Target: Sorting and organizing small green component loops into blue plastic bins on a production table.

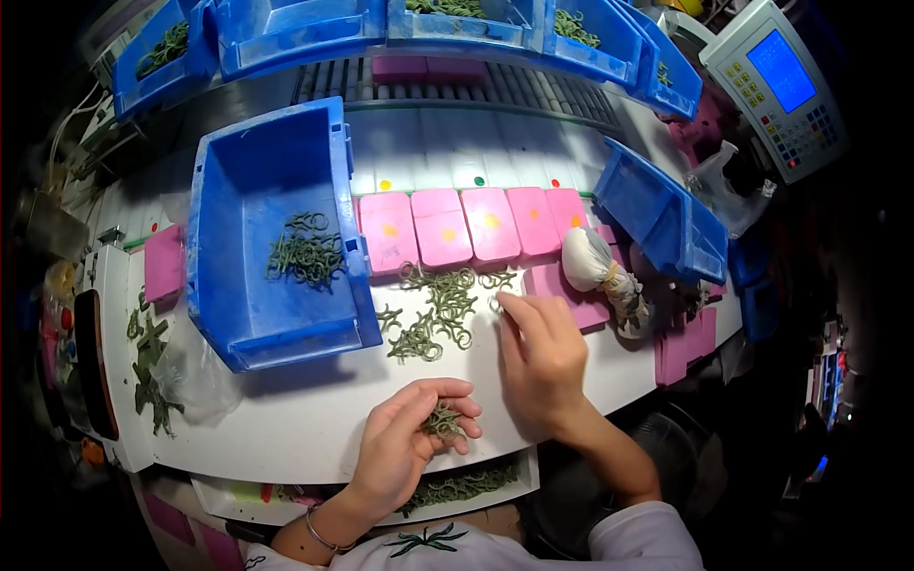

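Observation:
In my left hand (395, 443) lies a small bunch of dark green ring-shaped pieces (442, 421), with the fingers curled round them. My right hand (547, 357) is to its right, thumb and forefinger pinched on a single green ring-shaped piece (496, 304). Just left of that pinch, a loose pile of the same green ring-shaped pieces (446, 297) is spread on the white tabletop (286, 419). A large blue bin (357, 328) stands left of the pile, with another heap of green pieces (307, 252) inside.
Pink blocks (442, 228) line up behind the pile. A tied white cloth bundle (588, 259) rests at right, near a tilted blue bin (666, 209). More blue bins (305, 48) run along the back. A keypad device (781, 86) stands far right; an open drawer (224, 495) sits below.

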